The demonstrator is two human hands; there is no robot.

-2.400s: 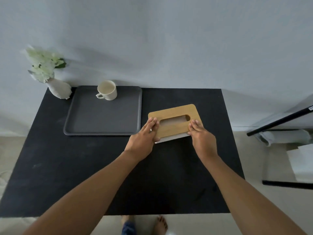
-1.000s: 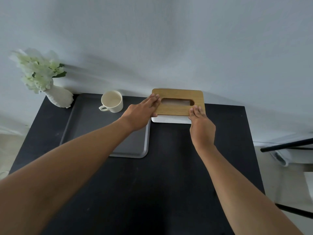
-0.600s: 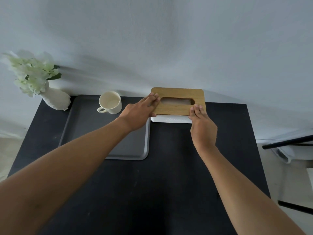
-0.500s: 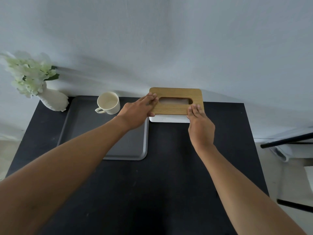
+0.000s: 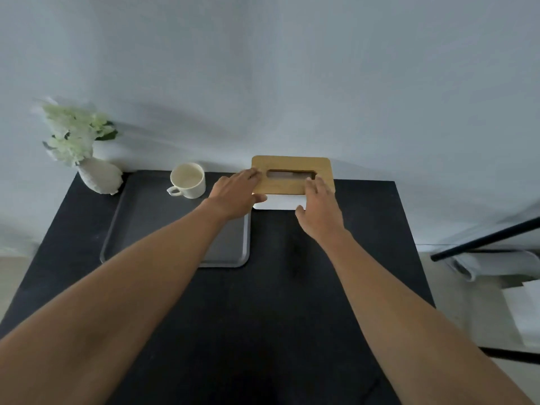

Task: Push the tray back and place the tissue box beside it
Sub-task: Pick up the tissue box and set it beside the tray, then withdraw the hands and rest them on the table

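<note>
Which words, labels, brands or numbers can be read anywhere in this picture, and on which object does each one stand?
None: no readable text shows in this view.
tissue box: plain wooden lid, white base, no print.
cup: plain, no logo.
tray: plain grey, no marking.
vase: plain white.
white sheets at the right edge: no print can be made out.

Tissue box (image 5: 292, 182) at the tabletop's (image 5: 292, 287) rear edge, just right of the tray (image 5: 175, 229) bearing a cup (image 5: 188, 180); vase (image 5: 99, 175) at rear left.
</note>
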